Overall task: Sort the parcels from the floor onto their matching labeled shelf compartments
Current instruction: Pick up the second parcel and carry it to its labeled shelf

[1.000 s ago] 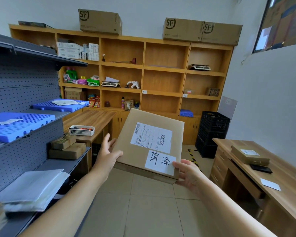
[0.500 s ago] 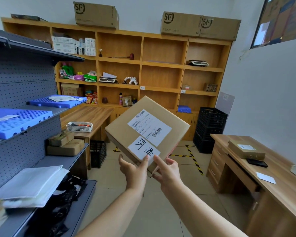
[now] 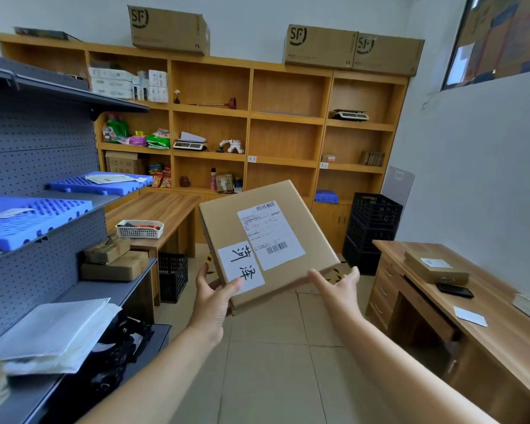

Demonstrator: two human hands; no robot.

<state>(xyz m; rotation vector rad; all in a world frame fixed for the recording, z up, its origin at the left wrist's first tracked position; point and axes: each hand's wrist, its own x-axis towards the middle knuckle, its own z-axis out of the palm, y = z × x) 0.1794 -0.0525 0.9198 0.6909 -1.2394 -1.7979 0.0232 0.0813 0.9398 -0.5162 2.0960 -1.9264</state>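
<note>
A flat brown cardboard parcel with a white shipping label and a handwritten white label is held up in front of me, tilted. My left hand grips its lower left corner, thumb on the handwritten label. My right hand is under its lower right edge with fingers spread, touching or just below the box. The wooden shelf unit stands at the far wall, with small white labels on two shelf edges.
A grey metal rack with blue mats, parcels and white mailers runs along the left. A wooden table with a white basket sits ahead left. Black crates and a wooden desk with a parcel and phone stand at right.
The parcel has been turned clockwise in my hands, so the labels now read sideways. My right hand has slid out to the lower right edge and my left to the lower left corner.
</note>
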